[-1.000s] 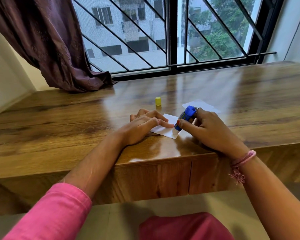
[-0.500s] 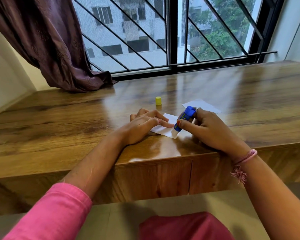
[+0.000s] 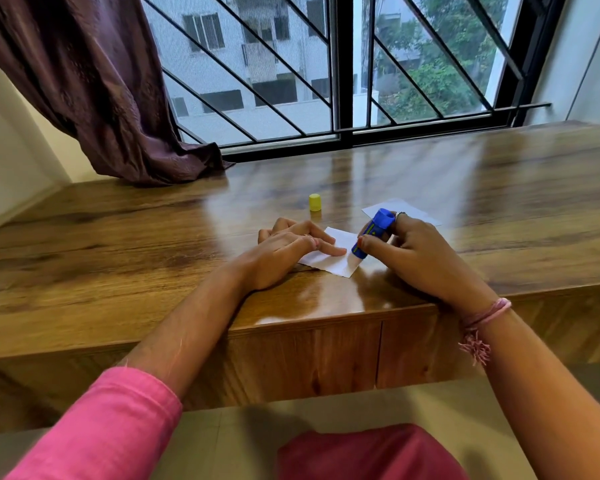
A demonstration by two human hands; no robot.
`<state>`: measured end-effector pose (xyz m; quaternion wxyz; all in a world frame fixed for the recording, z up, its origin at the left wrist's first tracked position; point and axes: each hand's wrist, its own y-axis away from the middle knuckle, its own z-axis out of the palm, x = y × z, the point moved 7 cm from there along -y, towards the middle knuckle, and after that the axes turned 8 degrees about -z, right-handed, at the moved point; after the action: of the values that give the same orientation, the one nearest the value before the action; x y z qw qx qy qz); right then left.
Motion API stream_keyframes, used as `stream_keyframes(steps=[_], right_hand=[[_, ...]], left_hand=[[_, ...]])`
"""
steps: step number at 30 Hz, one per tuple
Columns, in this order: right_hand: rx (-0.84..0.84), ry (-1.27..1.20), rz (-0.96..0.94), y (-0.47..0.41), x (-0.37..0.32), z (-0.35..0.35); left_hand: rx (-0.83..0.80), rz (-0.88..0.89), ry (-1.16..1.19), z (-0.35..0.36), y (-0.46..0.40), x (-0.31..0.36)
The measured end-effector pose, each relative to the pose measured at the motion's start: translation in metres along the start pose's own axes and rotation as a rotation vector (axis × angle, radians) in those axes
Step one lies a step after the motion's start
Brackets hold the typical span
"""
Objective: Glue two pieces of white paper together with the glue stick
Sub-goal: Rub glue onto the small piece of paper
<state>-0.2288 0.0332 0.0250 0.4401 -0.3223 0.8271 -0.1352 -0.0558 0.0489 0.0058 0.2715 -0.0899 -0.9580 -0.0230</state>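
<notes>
Your left hand [image 3: 284, 252] lies flat, fingers spread, pinning the near white paper [image 3: 336, 265] to the wooden table [image 3: 153, 237]; your right hand [image 3: 416, 254] grips the blue glue stick [image 3: 373, 233], tilted, tip down on that paper's right edge; second paper [image 3: 407, 209] lies just behind the right hand; yellow cap [image 3: 315, 202] stands upright farther back.

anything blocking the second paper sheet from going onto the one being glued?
Only the hands. The second sheet lies behind the right hand holding the glue stick; the left hand pins the near sheet. The yellow cap stands off to the side.
</notes>
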Motion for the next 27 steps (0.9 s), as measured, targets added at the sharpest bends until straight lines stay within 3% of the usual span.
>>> stream_keyframes(steps=[4,22,27], right_hand=[[-0.031,0.004,-0.019,0.001,-0.001,0.002],[0.113,0.043,0.098,-0.004,0.012,-0.008],[0.301,-0.527,0.266,0.001,0.029,-0.016]], left_hand=[[0.0,0.005,-0.002,0.0,-0.001,-0.001],[0.0,0.004,-0.018,0.001,-0.003,-0.005],[0.004,0.019,-0.025,0.001,-0.003,-0.004]])
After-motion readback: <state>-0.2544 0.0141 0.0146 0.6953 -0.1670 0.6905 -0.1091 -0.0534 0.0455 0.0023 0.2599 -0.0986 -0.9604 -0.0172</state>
